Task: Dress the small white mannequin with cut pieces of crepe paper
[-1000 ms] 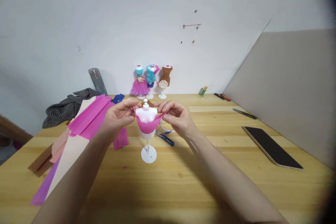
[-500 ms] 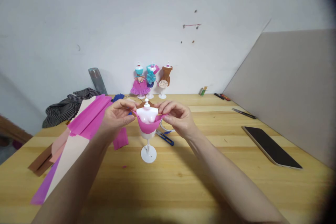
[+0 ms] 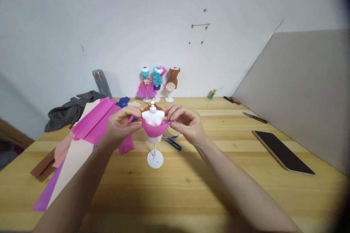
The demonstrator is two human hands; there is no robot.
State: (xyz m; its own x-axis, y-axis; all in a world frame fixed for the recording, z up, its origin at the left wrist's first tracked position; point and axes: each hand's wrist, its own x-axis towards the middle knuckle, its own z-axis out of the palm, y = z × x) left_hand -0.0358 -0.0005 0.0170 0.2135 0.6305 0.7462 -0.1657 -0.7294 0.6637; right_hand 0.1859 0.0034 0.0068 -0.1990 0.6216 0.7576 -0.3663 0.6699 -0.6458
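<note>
Pink strip (image 3: 155, 131) sits slightly lower at its left end than 1 second ago, drawn across the front of the small white mannequin (image 3: 153, 117); left hand (image 3: 121, 123) and right hand (image 3: 188, 123) each hold 1 end in a narrow grip, seemingly to keep it taut. Pale wood forms the table (image 3: 164, 200), with coloured sheets (image 3: 95, 125) left, a dark flat device (image 3: 283, 152) right, and 3 dressed mannequins (image 3: 158, 80) far against a white wall (image 3: 123, 25).
</note>
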